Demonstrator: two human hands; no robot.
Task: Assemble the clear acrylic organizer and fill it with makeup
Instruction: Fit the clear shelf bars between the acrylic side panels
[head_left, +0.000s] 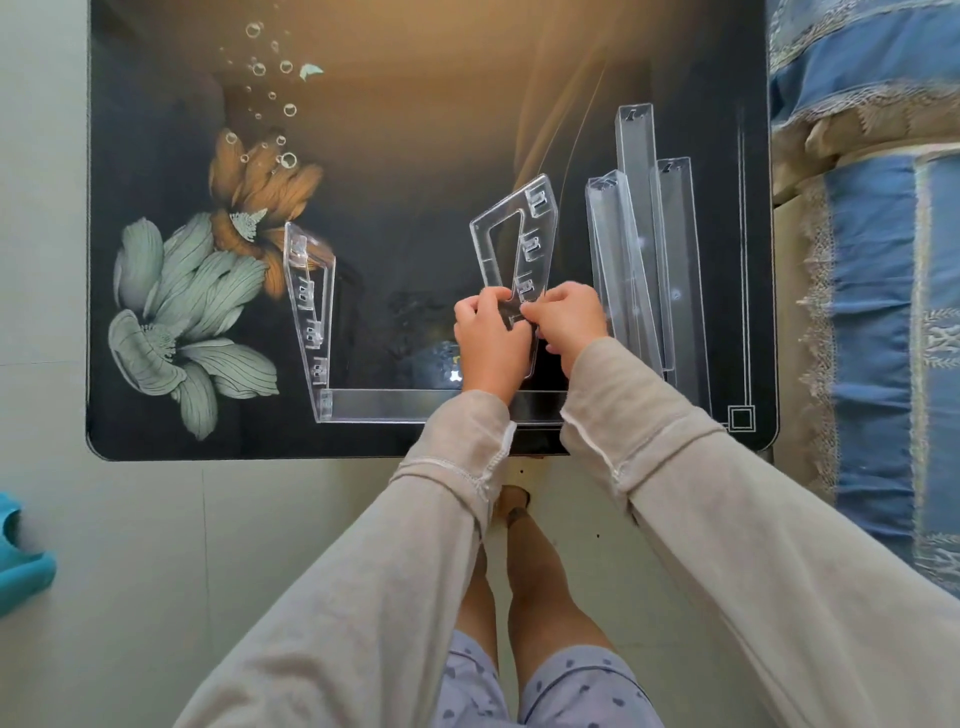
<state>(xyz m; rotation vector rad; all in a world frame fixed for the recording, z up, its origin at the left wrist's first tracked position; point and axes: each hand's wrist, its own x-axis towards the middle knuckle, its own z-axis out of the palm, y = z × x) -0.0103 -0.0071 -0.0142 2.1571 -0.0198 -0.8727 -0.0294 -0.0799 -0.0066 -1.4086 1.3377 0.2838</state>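
Observation:
On the dark glass table (415, 171) a clear acrylic side panel (307, 312) stands at the left, joined at its bottom end to a long clear tray (395, 405) lying along the front edge. A second clear side panel (524, 228) with slotted tabs is tilted upright near the tray's right end. My left hand (488, 343) and my right hand (569, 322) both grip this second panel at its lower part, fingers pinched close together. Three long clear acrylic trays (649, 249) lie side by side at the right. No makeup is in view.
The table top has a printed flower pattern (192, 301) at the left and a rounded front edge. A bed with a blue and beige cover (872, 260) stands close on the right. A blue object (21, 561) lies on the floor at the left. My legs are below the table's front.

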